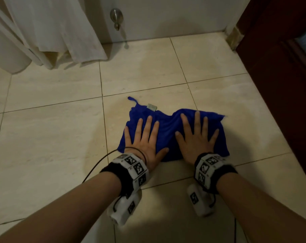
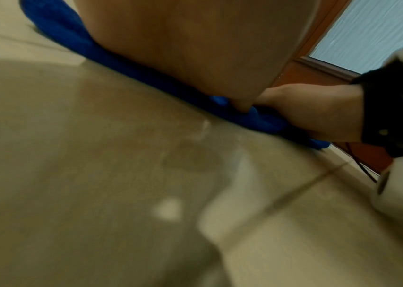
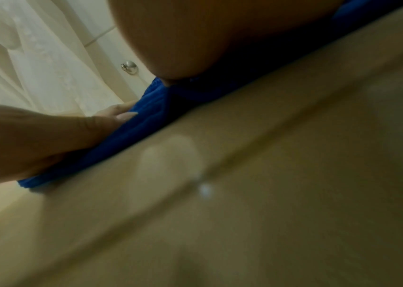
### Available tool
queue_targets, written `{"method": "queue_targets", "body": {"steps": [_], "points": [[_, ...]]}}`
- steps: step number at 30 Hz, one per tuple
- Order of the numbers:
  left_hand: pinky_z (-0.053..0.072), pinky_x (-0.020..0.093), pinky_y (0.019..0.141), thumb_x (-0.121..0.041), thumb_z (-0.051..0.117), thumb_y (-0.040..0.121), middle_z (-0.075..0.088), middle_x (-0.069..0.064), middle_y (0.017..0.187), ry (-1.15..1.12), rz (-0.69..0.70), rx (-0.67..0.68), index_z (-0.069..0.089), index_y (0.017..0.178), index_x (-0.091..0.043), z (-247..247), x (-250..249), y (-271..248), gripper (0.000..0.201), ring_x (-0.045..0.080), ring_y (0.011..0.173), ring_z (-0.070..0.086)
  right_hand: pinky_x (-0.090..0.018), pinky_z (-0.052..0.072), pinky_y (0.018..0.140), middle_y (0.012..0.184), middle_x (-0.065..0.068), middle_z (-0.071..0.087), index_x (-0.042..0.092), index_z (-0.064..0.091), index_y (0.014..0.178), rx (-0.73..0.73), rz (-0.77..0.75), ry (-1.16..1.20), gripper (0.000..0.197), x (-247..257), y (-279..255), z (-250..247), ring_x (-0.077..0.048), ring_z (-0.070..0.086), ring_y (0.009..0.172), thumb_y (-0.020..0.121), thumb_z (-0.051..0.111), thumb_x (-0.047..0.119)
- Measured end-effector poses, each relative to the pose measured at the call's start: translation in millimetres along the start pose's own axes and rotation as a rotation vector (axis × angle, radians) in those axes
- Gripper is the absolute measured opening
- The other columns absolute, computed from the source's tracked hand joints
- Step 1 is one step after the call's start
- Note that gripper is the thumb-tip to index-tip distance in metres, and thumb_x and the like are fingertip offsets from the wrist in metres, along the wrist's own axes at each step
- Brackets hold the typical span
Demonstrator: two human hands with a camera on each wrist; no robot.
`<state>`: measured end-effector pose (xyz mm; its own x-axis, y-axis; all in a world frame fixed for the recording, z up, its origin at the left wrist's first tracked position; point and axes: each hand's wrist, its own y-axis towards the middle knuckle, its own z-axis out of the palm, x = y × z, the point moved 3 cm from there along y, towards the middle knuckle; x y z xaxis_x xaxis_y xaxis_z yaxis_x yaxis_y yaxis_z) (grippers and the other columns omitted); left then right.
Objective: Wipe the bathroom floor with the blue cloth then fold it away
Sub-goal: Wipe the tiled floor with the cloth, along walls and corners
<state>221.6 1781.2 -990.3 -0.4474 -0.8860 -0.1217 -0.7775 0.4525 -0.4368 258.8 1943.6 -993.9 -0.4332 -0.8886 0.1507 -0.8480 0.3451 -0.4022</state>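
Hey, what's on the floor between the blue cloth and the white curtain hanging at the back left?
Only bare beige tile and grout lines, as the head view shows; nothing lies between the blue cloth and the white curtain.

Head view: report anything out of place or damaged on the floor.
Nothing spilled or broken. The bunched blue microfibre cloth lies rumpled, its tag upturned, under the flat left hand and right hand. The dark wooden door frame's base looks worn.

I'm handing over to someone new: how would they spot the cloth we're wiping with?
Look at the beige tiled floor, in front of the white wall with the metal doorstop. The blue cloth lies rumpled there under the left hand and right hand, both pressed flat. It is the only vivid blue thing, with a small pale tag.
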Motion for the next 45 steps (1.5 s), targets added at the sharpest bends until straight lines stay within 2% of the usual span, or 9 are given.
{"method": "queue_targets", "body": {"steps": [11,18,27,35,36,38,40,42,45], "points": [[-0.008,0.06,0.115,-0.07,0.024,0.091,-0.024,-0.005,0.16,0.082,0.014,-0.098,-0.01,0.154,-0.024,-64,-12,139,0.085,0.024,0.147,-0.02,-0.061,-0.013,0.115,0.16,0.008,-0.025,0.049,-0.015,0.148,-0.046,-0.022,-0.032,0.058,23,130,-51,-0.021,-0.021,0.148,0.101,0.018,0.051],[-0.008,0.061,0.115,-0.067,0.026,0.092,-0.019,-0.005,0.161,0.098,0.052,-0.115,-0.005,0.155,-0.024,-79,-15,160,0.083,0.023,0.148,-0.017,-0.059,-0.014,0.113,0.159,0.008,-0.029,0.045,-0.015,0.15,0.029,-0.04,-0.044,0.058,23,147,-71,-0.022,-0.023,0.147,0.101,0.016,0.051],[-0.015,0.06,0.112,-0.072,0.02,0.09,-0.029,-0.004,0.158,0.13,0.096,-0.013,-0.013,0.153,-0.023,-45,-20,95,0.087,0.024,0.146,-0.024,-0.055,-0.011,0.118,0.159,0.005,-0.029,0.043,-0.019,0.15,0.049,-0.058,-0.096,0.063,8,74,-45,-0.022,-0.021,0.148,0.1,0.02,0.054],[-0.017,0.061,0.111,-0.073,0.01,0.087,-0.042,-0.002,0.15,0.148,0.164,0.022,-0.023,0.15,-0.022,7,-14,-21,0.088,0.026,0.142,-0.032,-0.059,-0.007,0.117,0.154,-0.002,-0.038,0.038,-0.022,0.15,0.086,-0.124,-0.14,0.071,-2,-39,-1,-0.029,-0.023,0.147,0.099,0.026,0.054],[-0.019,0.061,0.111,-0.073,0.004,0.082,-0.045,-0.002,0.148,0.15,0.172,0.028,-0.025,0.15,-0.022,15,-11,-35,0.089,0.026,0.141,-0.034,-0.059,-0.003,0.117,0.155,-0.004,-0.034,0.037,-0.018,0.151,0.048,-0.144,-0.136,0.071,-1,-56,8,-0.031,-0.016,0.149,0.097,0.026,0.053],[-0.021,0.059,0.11,-0.072,0.005,0.081,-0.046,-0.004,0.147,0.129,0.185,0.029,-0.027,0.148,-0.023,27,-6,-62,0.089,0.025,0.139,-0.037,-0.06,0.01,0.113,0.163,-0.011,0.001,0.032,0.011,0.154,-0.036,-0.121,-0.117,0.071,0,-87,26,-0.036,0.015,0.146,0.088,0.03,0.052],[-0.016,0.06,0.112,-0.071,0.019,0.088,-0.037,-0.004,0.153,0.086,0.192,0.01,-0.021,0.15,-0.024,40,-2,-86,0.088,0.025,0.143,-0.03,-0.059,0.01,0.11,0.157,-0.015,0.029,0.026,0.033,0.149,-0.081,-0.096,-0.096,0.063,3,-113,46,-0.036,0.03,0.139,0.092,0.025,0.052],[0.005,0.063,0.113,-0.071,0.034,0.082,-0.001,0.003,0.163,0.067,0.2,0.06,0.014,0.155,-0.018,51,2,-111,0.092,0.031,0.149,0.008,-0.06,0.007,0.11,0.155,-0.017,0.032,0.025,0.035,0.148,-0.138,-0.114,-0.114,0.063,9,-134,61,-0.034,0.018,0.147,0.097,0.011,0.052],[0.02,0.06,0.106,-0.074,0.044,0.07,0.035,0.006,0.155,0.083,0.249,0.042,0.042,0.142,-0.016,67,10,-136,0.092,0.03,0.139,0.036,-0.066,0.019,0.107,0.155,-0.018,0.033,0.027,0.028,0.15,-0.149,-0.164,-0.118,0.076,16,-157,73,-0.036,0.02,0.146,0.079,0.034,0.053]]}}
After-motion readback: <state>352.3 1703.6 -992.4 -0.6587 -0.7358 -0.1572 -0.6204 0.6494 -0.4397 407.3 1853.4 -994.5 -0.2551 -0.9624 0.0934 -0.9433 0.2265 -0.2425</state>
